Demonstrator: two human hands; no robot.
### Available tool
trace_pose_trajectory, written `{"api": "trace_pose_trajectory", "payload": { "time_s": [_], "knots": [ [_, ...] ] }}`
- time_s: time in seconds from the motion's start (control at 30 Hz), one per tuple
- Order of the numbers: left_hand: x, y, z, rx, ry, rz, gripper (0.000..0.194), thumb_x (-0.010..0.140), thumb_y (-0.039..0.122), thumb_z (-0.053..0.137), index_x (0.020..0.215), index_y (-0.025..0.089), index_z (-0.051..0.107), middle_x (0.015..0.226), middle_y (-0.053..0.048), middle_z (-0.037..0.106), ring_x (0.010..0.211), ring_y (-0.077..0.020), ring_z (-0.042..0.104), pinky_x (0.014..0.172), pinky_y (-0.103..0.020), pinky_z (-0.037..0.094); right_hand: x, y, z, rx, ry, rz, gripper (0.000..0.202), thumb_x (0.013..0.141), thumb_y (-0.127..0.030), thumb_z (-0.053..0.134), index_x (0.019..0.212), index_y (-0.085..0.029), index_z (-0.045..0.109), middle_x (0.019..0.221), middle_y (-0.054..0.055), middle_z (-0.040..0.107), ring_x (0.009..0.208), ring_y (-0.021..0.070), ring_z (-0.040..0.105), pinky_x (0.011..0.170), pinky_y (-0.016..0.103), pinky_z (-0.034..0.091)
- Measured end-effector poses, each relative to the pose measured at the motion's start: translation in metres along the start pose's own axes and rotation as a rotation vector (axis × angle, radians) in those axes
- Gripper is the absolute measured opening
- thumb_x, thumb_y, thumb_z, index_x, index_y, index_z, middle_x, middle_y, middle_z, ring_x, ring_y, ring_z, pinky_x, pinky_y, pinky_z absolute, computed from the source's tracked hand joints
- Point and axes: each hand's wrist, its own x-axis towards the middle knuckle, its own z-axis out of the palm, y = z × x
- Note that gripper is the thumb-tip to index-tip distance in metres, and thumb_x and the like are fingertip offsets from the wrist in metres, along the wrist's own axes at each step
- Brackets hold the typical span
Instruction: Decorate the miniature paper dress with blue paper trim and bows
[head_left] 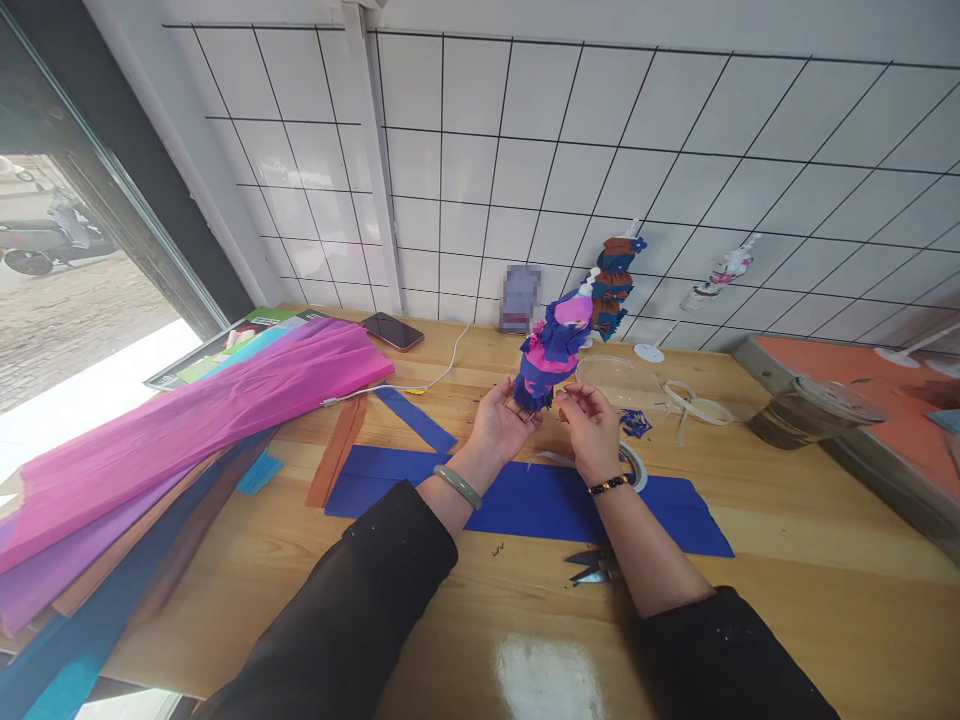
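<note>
A small doll figure (553, 345) dressed in ruffled blue and pink crepe paper is tilted above the table. My left hand (501, 425), palm up, has its fingers around the blue bottom ruffle. Close to that ruffle's right edge, my right hand (592, 425) pinches with thumb and fingertips; what lies between them is too small to tell. Beneath both wrists lies a wide blue crepe paper strip (525, 500). A tape roll (636, 466) is partly hidden behind my right wrist. Scissors (589, 570) rest below it, their handles covered by my forearm.
Folded pink crepe paper (217, 410) and other colours are piled at left. A phone (393, 331) lies near the wall. Behind stand a brown-and-teal doll (615, 290) and a white doll (720, 275). Blue scraps (636, 423), a clear cup (810, 410) and an orange-topped box (862, 390) are at right.
</note>
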Motion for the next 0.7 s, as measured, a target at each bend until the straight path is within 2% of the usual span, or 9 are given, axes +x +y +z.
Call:
{"api": "trace_pose_trajectory", "payload": {
  "time_s": [0.33, 0.5, 0.7],
  "knots": [
    [-0.002, 0.0, 0.003, 0.03, 0.004, -0.018, 0.011, 0.076, 0.027, 0.055, 0.078, 0.017, 0.057, 0.066, -0.004, 0.06, 0.061, -0.0147, 0.056, 0.066, -0.031, 0.043, -0.005, -0.01, 0.008, -0.048, -0.051, -0.049, 0.028, 0.062, -0.033, 0.072, 0.08, -0.019, 0.057, 0.068, -0.002, 0.055, 0.062, 0.0116, 0.052, 0.059, 0.026, 0.045],
    [-0.002, 0.0, 0.003, 0.028, 0.009, -0.012, 0.011, 0.076, 0.027, 0.054, 0.079, 0.016, 0.057, 0.068, -0.005, 0.06, 0.063, -0.0154, 0.056, 0.064, -0.031, 0.043, -0.001, -0.009, 0.008, -0.043, -0.003, -0.067, 0.024, 0.066, -0.035, 0.069, 0.077, -0.018, 0.057, 0.07, -0.001, 0.056, 0.062, 0.0112, 0.052, 0.06, 0.026, 0.045],
    [-0.003, -0.001, 0.004, 0.011, 0.039, 0.011, 0.01, 0.075, 0.027, 0.056, 0.078, 0.018, 0.055, 0.07, -0.004, 0.06, 0.064, -0.0163, 0.057, 0.064, -0.032, 0.043, 0.005, -0.006, 0.0, 0.0, 0.084, -0.072, 0.021, 0.068, -0.035, 0.067, 0.077, -0.018, 0.057, 0.062, -0.005, 0.052, 0.051, 0.0074, 0.045, 0.05, 0.023, 0.038]
  ]
}}
